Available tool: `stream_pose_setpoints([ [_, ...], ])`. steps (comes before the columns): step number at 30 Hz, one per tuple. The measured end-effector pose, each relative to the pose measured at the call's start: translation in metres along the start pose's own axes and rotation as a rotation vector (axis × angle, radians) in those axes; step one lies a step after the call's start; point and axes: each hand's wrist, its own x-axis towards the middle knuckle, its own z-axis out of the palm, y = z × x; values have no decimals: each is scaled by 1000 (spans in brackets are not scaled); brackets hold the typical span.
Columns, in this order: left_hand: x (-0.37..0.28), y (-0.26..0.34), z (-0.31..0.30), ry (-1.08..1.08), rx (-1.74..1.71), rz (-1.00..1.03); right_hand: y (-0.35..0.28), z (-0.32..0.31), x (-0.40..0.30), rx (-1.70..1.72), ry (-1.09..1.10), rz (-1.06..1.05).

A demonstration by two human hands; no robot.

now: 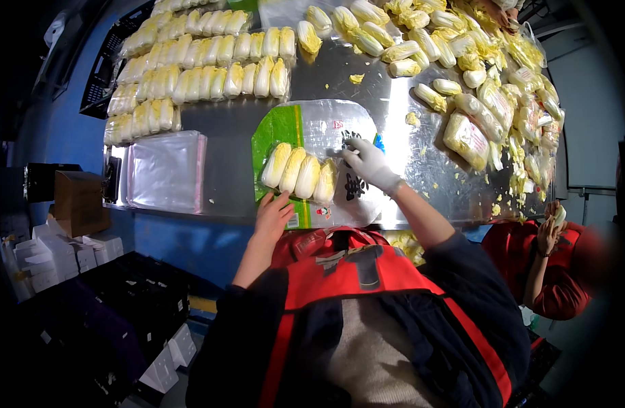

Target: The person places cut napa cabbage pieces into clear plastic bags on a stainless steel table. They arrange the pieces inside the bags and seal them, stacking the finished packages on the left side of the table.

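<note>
A clear bag of several napa cabbages [308, 176] lies on a flat plastic sack [320, 122], green on one side and whitish on the other, bearing writing. My bare left hand [275, 214] is at the bag's near edge, its fingertips against the film below the cabbages. To the right of the bag, my right hand [371, 163] wears a white glove and hovers over or touches the sack's printed part; which, I cannot tell. Its fingers point left, and nothing shows in its grasp.
Rows of bagged cabbages [205, 84] cover the metal table's [225, 122] far left. A stack of clear bags [164, 171] lies at front left. Loose cabbages [424, 46] and leaf scraps spread rightward, near filled bags [465, 140]. A co-worker's hands [549, 229] hold a small cabbage at right.
</note>
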Motion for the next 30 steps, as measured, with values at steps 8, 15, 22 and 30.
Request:
stream_pose_setpoints([
  [8,29,5,26,-87,-186,-14,-40,57,38,137,-403,-105],
  [15,-1,77,8,-221,0,172,-93,24,55,358,-433,15],
  [22,60,228,-2,-330,-187,341,-57,93,66,-371,86,-25],
  [30,232,474,33,-156,-87,667,-39,111,58,-523,214,-179],
])
